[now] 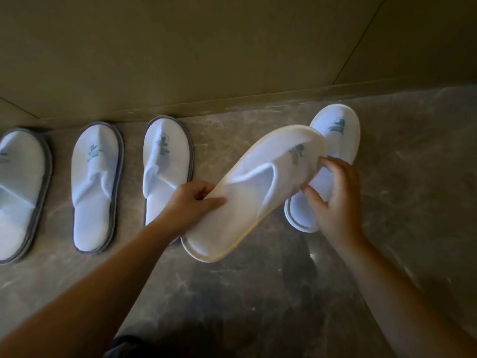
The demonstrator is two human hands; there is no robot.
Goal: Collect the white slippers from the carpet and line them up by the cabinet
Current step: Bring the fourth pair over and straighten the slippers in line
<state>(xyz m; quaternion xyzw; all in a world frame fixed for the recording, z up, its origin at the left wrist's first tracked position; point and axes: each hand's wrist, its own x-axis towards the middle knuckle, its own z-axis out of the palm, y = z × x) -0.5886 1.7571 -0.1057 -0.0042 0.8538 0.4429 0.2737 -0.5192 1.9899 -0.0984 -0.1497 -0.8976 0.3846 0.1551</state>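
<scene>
A white slipper with a cream edge [258,189] is held tilted above the floor, toe pointing up and right. My left hand [192,202] pinches its left side near the heel. My right hand [333,200] touches its toe with spread fingers. Behind it another cream-edged white slipper [338,130] lies on the floor, partly hidden by the held one and my right hand. Three grey-edged white slippers lie in a row along the cabinet base: one at the far left [18,192], one beside it [95,184], and a third [165,161] next to my left hand.
The tan cabinet front [206,47] runs across the top of the view, its base meeting the grey marbled floor [258,293]. Bare floor stretches to the right of the last slipper. A dark piece of clothing [126,347] shows at the bottom.
</scene>
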